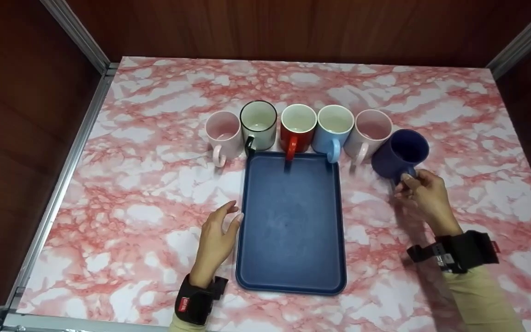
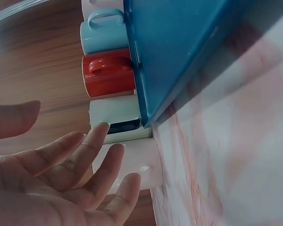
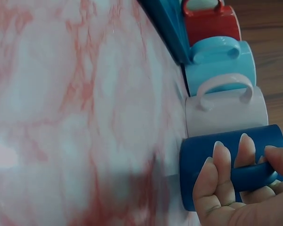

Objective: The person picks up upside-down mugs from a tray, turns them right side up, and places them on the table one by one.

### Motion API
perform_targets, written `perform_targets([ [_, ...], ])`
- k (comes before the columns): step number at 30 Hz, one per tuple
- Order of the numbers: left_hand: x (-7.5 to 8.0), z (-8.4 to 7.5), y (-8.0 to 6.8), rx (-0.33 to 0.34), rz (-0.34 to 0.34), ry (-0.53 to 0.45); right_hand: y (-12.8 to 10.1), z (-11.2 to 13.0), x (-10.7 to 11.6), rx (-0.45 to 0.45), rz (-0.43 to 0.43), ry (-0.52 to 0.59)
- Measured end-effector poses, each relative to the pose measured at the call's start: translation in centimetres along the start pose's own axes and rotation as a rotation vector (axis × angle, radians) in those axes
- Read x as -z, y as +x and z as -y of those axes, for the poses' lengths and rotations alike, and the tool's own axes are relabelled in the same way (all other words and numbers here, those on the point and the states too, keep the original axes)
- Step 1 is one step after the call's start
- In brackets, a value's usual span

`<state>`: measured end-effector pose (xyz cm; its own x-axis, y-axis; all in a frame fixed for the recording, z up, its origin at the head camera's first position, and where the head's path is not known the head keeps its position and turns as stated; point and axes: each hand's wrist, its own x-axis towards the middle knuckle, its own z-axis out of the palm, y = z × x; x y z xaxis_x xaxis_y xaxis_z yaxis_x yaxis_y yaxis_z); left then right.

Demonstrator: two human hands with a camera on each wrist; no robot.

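My right hand (image 1: pixel 427 196) grips the handle of a dark blue mug (image 1: pixel 387 157), its fingers curled round it in the right wrist view. That mug stands at the right end of a row of mugs. Beside the left edge of a blue tray (image 1: pixel 288 226) is my left hand (image 1: pixel 217 235), fingers relaxed and holding nothing. Along the tray's far edge stand a white mug with a black rim (image 1: pixel 261 129), a red mug (image 1: pixel 297 131) and a light blue mug (image 1: pixel 330 133). One pink mug (image 1: pixel 226 138) is at the row's left end, another pink mug (image 1: pixel 369 133) next to the dark blue one.
The table (image 1: pixel 132 161) has a red and white marbled top. Brown wood panels (image 1: pixel 293 30) rise at the back and both sides, with a metal rail (image 1: pixel 69 175) along the left edge. Each wrist wears a black strap (image 1: pixel 466 251).
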<state>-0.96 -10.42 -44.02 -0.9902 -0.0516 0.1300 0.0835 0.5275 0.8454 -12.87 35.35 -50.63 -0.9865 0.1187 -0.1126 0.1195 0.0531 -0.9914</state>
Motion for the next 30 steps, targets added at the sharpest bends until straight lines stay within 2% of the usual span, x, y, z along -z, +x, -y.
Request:
perform_targets([
  [6, -0.3, -0.2, 0.1, 0.007, 0.022, 0.003, 1.2, 0.0, 0.4, 0.0, -0.014, 0.046],
  [14, -0.7, -0.5, 0.5, -0.007, 0.044, 0.0, 3.0, 0.4, 1.0, -0.004, 0.002, 0.004],
  [18, -1.3, -1.0, 0.8, -0.021, 0.065, 0.019, 4.0, 0.2, 1.3, -0.003, 0.019, 0.002],
  [23, -2.4, -1.9, 0.9, -0.057, 0.113, 0.035, 5.0, 0.1, 1.1, 0.001, 0.011, -0.06],
  [26, -3.1, -2.5, 0.9, -0.086, 0.147, 0.038, 5.1, 0.7, 0.7, 0.009, 0.011, -0.064],
  [30, -4.0, -3.1, 0.8, -0.111, 0.191, 0.05, 4.2, 2.9, -0.3, -0.009, 0.038, -0.005],
])
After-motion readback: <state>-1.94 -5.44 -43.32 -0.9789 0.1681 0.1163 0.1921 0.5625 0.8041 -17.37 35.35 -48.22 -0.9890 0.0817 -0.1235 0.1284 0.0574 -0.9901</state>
